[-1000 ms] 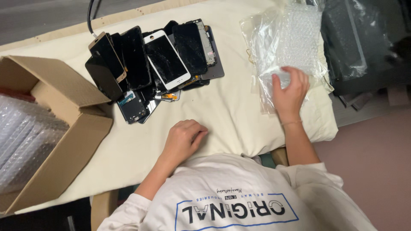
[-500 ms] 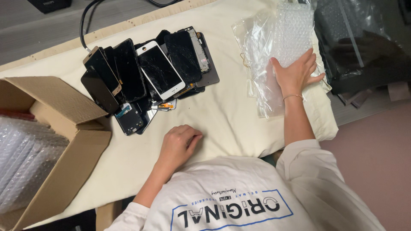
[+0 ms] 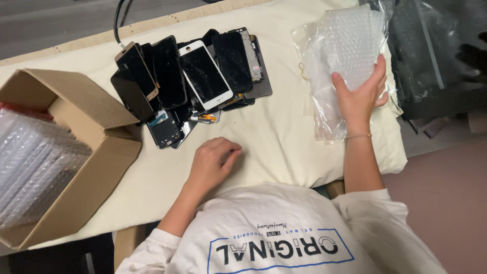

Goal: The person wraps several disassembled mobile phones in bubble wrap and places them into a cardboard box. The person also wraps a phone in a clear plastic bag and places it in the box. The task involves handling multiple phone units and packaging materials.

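The right hand (image 3: 361, 94) is reaching further up the stack of bubble-wrap bags (image 3: 341, 56) than it was a second ago, fingers spread wide and flat on the top sheet, thumb hooking its near edge; it is pressing rather than gripping, so nothing is lifted yet. The left hand (image 3: 213, 162) is resting in much the same place, loosely curled on the cream cloth (image 3: 274, 137), holding nothing. The bags are lying at the cloth's far right, close to the table edge, with dark plastic-wrapped items (image 3: 436, 50) just beyond. The pile of phones and cracked screens (image 3: 193, 83) is sitting well apart to the left, overlapping one another. Between pile and bags a bare strip of cloth is staying open. The cardboard box (image 3: 76, 152), part-filled with wrapped bundles, is overhanging the left edge.
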